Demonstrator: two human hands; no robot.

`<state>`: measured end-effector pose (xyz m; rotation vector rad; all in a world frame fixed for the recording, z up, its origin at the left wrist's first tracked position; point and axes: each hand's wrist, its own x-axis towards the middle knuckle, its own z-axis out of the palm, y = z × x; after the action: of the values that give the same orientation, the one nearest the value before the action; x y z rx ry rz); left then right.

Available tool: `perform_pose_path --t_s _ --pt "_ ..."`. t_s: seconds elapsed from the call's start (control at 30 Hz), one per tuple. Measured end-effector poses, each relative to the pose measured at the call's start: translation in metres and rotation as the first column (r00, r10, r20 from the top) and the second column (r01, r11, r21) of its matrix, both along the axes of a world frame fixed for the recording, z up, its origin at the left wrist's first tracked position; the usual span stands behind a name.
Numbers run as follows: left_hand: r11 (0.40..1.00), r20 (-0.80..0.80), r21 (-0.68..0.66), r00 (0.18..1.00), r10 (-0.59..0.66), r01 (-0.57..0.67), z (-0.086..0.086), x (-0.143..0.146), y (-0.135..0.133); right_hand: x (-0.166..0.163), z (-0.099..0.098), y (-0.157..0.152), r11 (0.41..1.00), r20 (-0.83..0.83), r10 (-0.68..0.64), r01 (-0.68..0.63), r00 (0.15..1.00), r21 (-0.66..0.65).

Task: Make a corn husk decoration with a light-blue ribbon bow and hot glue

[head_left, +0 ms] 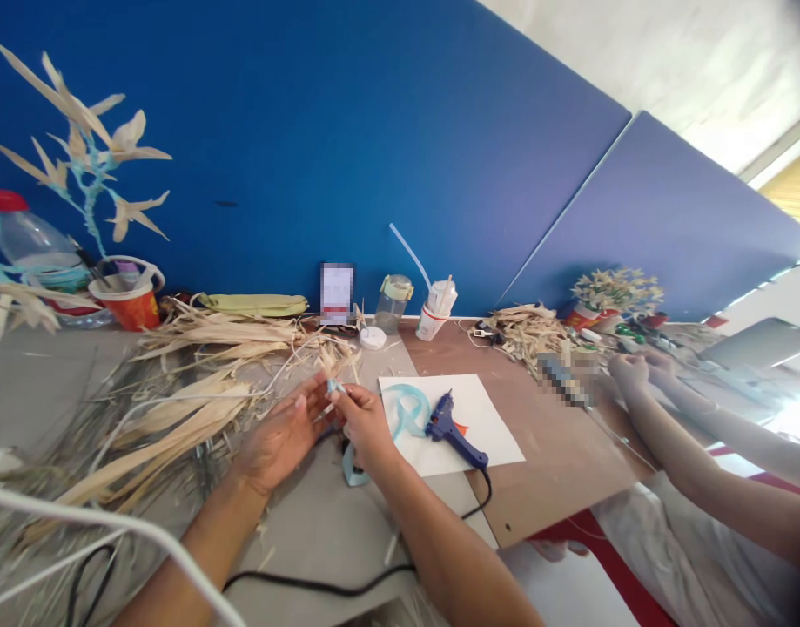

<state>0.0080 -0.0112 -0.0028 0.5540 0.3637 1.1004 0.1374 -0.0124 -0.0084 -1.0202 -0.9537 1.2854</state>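
My right hand (366, 422) pinches a small corn husk flower (334, 359) at its base, where light blue tape (334, 386) shows. My left hand (282, 440) is turned palm up beside it, fingers apart, their tips close to the flower's base; whether they touch it I cannot tell. Below my right hand, partly hidden, is a light blue roll-like thing (355, 470). To the right, a blue glue gun (455, 433) lies on white paper (497, 435) next to a loose light blue ribbon (406, 405).
Dried corn husks (191, 409) cover the table's left side, with a white cable (112, 514) across the front. A phone (338, 294), a glass jar (393, 300) and a paper cup (432, 320) stand along the blue partition (308, 131). At right are another person's forearms (680, 435).
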Motion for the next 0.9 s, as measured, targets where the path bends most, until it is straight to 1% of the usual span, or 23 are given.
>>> perform_pose_path --t_s 0.07,0.1,0.17,0.27,0.4,0.53,0.6,0.67,0.77,0.83,0.9 --pt "1.0 -0.065 -0.026 0.998 0.002 -0.004 -0.002 0.002 0.002 0.002 0.001 0.001 0.997 -0.066 0.045 -0.049 0.997 -0.059" --pt "0.999 -0.099 -0.032 0.995 0.0 -0.003 -0.002 0.003 0.002 0.003 0.001 0.001 0.994 -0.079 0.08 -0.085 0.994 -0.067" --pt "0.999 -0.151 -0.039 0.988 -0.003 -0.003 -0.002 0.005 0.002 0.004 0.002 0.001 0.988 -0.07 0.142 -0.146 0.987 -0.054" --pt "0.998 -0.182 -0.048 0.983 0.024 -0.033 -0.002 0.007 0.001 0.004 0.0 0.002 0.984 -0.019 0.174 -0.174 0.985 -0.037" --pt "0.996 -0.188 -0.069 0.981 0.039 -0.053 -0.004 0.004 0.003 0.002 -0.006 0.003 0.986 0.057 0.165 -0.163 0.985 -0.043" --pt "0.986 -0.128 -0.145 0.99 0.061 -0.08 -0.005 -0.002 0.008 0.001 -0.009 0.001 0.993 0.123 0.106 -0.111 0.987 0.032" --pt "0.981 -0.103 -0.177 0.993 0.061 -0.078 -0.004 -0.004 0.009 0.001 -0.007 -0.001 0.994 0.109 0.089 -0.095 0.99 0.052" --pt "0.979 -0.086 -0.191 0.995 0.052 -0.068 -0.004 -0.006 0.009 0.002 -0.003 -0.004 0.995 0.058 0.087 -0.09 0.994 0.05" --pt "0.984 -0.07 -0.177 0.997 0.015 -0.027 -0.005 -0.008 0.008 0.005 0.003 -0.005 0.992 -0.002 0.129 -0.129 0.992 0.0" --pt "0.988 -0.075 -0.156 0.997 -0.006 -0.006 -0.006 -0.008 0.008 0.006 0.004 -0.005 0.989 0.022 0.146 -0.145 0.989 -0.03" --pt "0.99 -0.099 -0.137 0.995 -0.004 -0.01 -0.006 -0.009 0.009 0.007 0.003 -0.004 0.989 0.088 0.147 -0.146 0.985 -0.019"
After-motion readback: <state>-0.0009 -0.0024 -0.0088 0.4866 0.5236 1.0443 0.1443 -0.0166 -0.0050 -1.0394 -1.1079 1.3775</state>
